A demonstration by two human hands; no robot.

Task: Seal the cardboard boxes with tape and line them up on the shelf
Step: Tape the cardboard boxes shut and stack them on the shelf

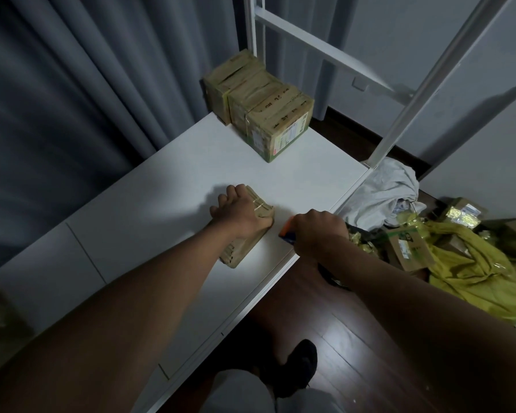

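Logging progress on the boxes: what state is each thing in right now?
Left hand: gripping the small box flat on the shelf.
Right hand: curled round an orange-and-blue tool.
Row of boxes: taped, lined up at the back.
Cardboard on floor: loose.

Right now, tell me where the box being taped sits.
In the head view the small cardboard box lies on the white shelf near its front edge, under the left hand, just left of the right hand.

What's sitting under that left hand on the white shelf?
A small cardboard box lies on the white shelf under the left hand, which rests on it. The hand covers the box's top, so its seal is hidden.
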